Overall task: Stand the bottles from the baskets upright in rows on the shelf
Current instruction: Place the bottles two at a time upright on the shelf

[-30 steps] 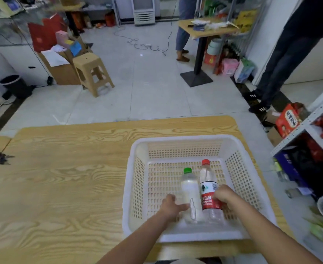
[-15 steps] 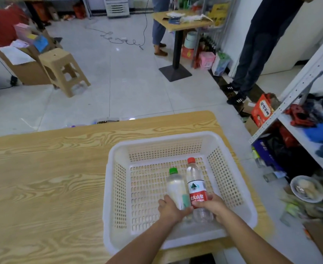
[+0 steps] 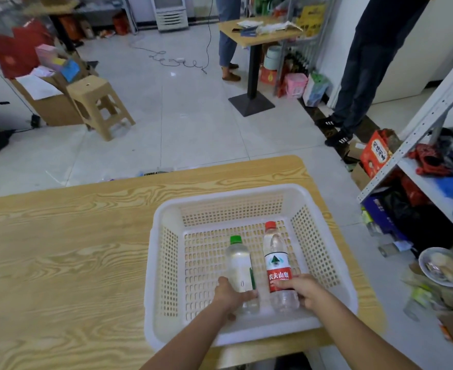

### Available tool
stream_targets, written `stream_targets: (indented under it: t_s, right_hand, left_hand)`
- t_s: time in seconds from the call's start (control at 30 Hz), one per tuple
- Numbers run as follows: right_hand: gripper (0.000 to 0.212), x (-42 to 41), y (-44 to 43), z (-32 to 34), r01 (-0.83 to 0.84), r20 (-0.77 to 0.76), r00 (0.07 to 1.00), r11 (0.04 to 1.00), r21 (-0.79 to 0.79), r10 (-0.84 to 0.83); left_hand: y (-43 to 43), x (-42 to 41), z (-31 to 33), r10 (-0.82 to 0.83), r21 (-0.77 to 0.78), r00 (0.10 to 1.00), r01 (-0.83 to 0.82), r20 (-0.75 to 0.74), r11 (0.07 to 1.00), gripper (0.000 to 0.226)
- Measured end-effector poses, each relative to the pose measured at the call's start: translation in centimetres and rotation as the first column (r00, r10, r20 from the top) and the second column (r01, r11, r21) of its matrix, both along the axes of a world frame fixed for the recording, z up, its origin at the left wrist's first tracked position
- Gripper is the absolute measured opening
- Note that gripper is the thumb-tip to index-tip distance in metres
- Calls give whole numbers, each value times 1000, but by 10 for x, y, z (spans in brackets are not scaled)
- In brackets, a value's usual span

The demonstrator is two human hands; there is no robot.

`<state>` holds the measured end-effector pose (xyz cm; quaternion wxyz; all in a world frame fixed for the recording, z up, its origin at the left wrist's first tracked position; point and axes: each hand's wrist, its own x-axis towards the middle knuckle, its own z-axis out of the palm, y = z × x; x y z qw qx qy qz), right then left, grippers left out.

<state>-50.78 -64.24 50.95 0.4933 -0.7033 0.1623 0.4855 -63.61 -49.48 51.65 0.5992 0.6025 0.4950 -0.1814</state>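
Observation:
A white perforated basket [image 3: 164,263] stands on the wooden table [image 3: 60,263] near its right end. Two clear bottles lie side by side in it, caps pointing away from me. My left hand [image 3: 228,292] grips the lower part of the green-capped bottle [image 3: 240,265]. My right hand [image 3: 304,289] grips the lower part of the red-capped bottle [image 3: 276,263], which has a red label. A white metal shelf [image 3: 420,129] stands to the right of the table.
The shelf's lower levels hold red and blue items and dark bags. A bowl [image 3: 443,267] and clutter lie on the floor by the shelf. A person in dark trousers [image 3: 358,76] stands at the shelf's far end. A tan stool [image 3: 97,105] and small table [image 3: 257,36] stand beyond.
Both hands have closed around the bottles' lower parts. The two bottles now lie a little further apart. My view has turned right, bringing the shelf into sight.

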Motion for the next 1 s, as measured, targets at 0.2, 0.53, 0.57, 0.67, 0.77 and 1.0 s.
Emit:
stream_targets:
  t_s: [0.2, 0.53, 0.57, 0.67, 0.77, 1.0]
  right_hand:
    - [78, 7, -8, 15, 138, -138, 984, 971, 193, -112]
    - [44, 81, -89, 117, 48, 67, 993, 850, 525, -97]
    - [40, 89, -109, 127, 52, 105, 986, 847, 529, -126]
    - [43, 107, -175, 150, 63, 207, 957, 844, 533, -203]
    - [42, 124, -247, 163, 123, 265, 915, 837, 533, -303]
    - [38, 137, -403, 173, 326, 337, 762, 777, 538, -553]
  left_hand:
    - [7, -1, 21, 114, -240, 986, -81, 125, 967, 32]
    - [-32, 69, 73, 147, -462, 843, 130, 518, 877, 77]
    - [-46, 86, 81, 133, -464, 820, 174, 556, 869, 81]
    - [-98, 142, 108, 79, -455, 758, 301, 647, 838, 80]
    - [-162, 192, 129, 56, -452, 727, 363, 685, 814, 82]
    - [-313, 272, 150, -216, -351, 650, 626, 729, 697, 89]
